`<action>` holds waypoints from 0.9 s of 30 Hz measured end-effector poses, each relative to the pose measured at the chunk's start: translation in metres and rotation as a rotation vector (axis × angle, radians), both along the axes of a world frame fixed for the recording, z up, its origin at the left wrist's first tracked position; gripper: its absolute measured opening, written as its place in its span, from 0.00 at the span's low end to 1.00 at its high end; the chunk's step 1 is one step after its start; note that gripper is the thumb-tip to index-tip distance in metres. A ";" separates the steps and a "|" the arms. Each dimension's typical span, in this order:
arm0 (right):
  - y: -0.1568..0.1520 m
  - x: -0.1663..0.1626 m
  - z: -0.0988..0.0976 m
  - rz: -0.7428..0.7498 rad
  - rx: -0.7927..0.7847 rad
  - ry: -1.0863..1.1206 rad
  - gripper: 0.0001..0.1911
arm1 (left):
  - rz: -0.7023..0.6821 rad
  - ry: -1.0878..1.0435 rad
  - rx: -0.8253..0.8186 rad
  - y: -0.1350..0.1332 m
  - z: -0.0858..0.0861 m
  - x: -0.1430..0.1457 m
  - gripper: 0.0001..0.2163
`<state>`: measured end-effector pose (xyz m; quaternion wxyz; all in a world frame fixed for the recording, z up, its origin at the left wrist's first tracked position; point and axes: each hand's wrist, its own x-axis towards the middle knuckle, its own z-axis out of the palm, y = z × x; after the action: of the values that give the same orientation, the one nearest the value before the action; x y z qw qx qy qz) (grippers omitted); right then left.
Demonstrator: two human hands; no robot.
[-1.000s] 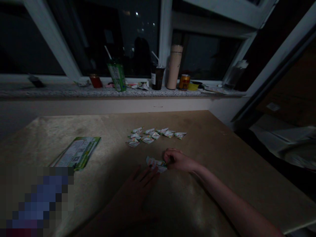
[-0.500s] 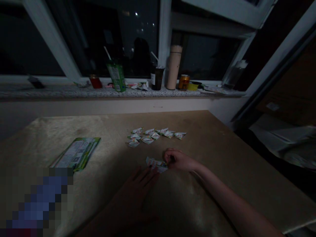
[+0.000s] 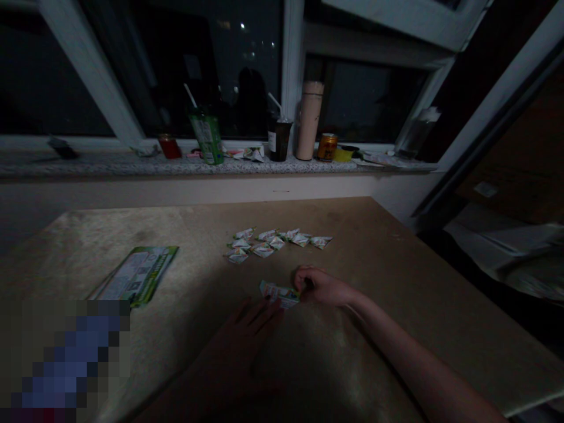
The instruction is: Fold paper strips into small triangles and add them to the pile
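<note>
A partly folded piece of printed paper (image 3: 278,292), white and green, lies on the tabletop (image 3: 374,252). My left hand (image 3: 247,335) is spread flat, its fingertips on the paper's near edge. At the paper's right end, the fingers of my right hand (image 3: 321,285) are curled in a pinch on its corner. Beyond both hands sit several small folded paper pieces (image 3: 264,249) in loose rows, printed in the same white and green. Shadow darkens my left hand and the paper's near side.
Flat green-and-white printed sheets (image 3: 143,276) lie at the left, beside a pixelated blue area. Along the windowsill (image 3: 247,168) stand a green cup (image 3: 207,138), a dark cup with a straw (image 3: 279,141), a pink flask (image 3: 309,120), a gold can (image 3: 327,147) and a red jar (image 3: 169,147).
Hardly anything differs. Both hands stay in place on the paper, with the right fingers shifted very slightly; the view has moved a little.
</note>
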<state>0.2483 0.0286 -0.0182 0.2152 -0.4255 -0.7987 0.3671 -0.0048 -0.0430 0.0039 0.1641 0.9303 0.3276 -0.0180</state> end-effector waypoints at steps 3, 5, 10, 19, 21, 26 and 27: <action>-0.005 -0.003 0.004 -0.019 0.014 -0.049 0.10 | -0.022 -0.007 0.022 0.002 -0.002 -0.002 0.43; -0.010 -0.009 0.005 -0.052 0.037 -0.086 0.10 | -0.044 0.003 0.034 0.005 -0.004 -0.004 0.42; -0.021 -0.022 0.010 -0.181 0.055 -0.177 0.08 | -0.057 -0.002 0.077 0.008 -0.008 -0.005 0.43; -0.023 -0.025 0.014 -0.187 0.049 -0.230 0.10 | -0.058 -0.002 0.061 0.006 -0.008 -0.005 0.43; -0.023 -0.026 0.014 -0.190 0.044 -0.234 0.10 | -0.061 -0.003 0.058 0.006 -0.009 -0.006 0.43; -0.022 -0.026 0.013 -0.194 0.040 -0.225 0.10 | -0.107 -0.009 0.076 0.010 -0.010 -0.014 0.42; -0.021 -0.026 0.012 -0.192 0.043 -0.223 0.10 | -0.114 -0.013 0.079 0.012 -0.010 -0.016 0.41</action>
<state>0.2226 0.0072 -0.0059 0.1682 -0.5333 -0.7811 0.2779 -0.0211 -0.0315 -0.0059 0.1280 0.9533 0.2734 -0.0081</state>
